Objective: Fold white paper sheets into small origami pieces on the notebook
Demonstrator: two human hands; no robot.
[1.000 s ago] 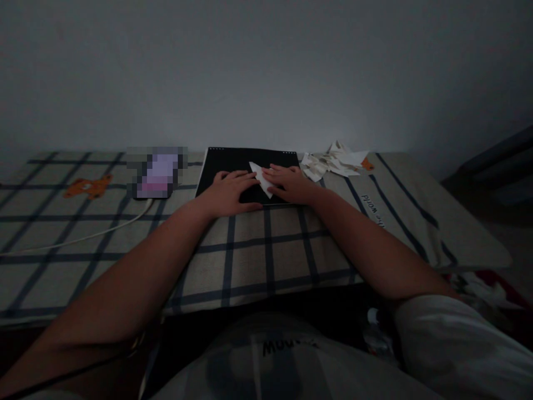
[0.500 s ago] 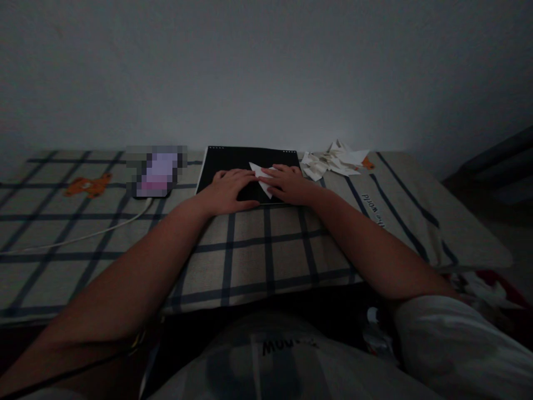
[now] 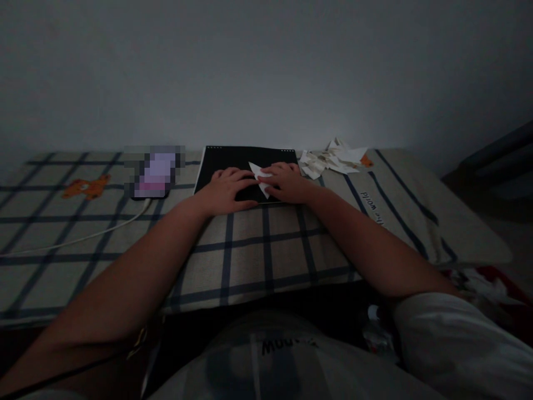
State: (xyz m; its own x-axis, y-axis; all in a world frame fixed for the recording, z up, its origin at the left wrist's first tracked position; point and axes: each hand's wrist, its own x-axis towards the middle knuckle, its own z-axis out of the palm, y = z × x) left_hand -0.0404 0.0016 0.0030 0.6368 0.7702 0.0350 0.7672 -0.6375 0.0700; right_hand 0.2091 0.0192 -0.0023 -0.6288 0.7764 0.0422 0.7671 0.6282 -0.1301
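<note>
White paper pinned flat between two hands on a black board

Head view: a pointed white paper piece (image 3: 259, 176) lies on a black board (image 3: 233, 161) set on a checked cloth (image 3: 250, 255) near the wall, its long axis running from the far-left tip down toward the person. The left hand (image 3: 227, 191) lies flat, fingers extended, just left of the paper with fingertips touching its edge; the right hand (image 3: 285, 182) presses down on its right half, fingers together and flat, not pinching. Both hands sit about equally near. A heap of paper scraps (image 3: 333, 158) lies to the right, well apart, and a cable (image 3: 83, 238) trails at left.
</note>
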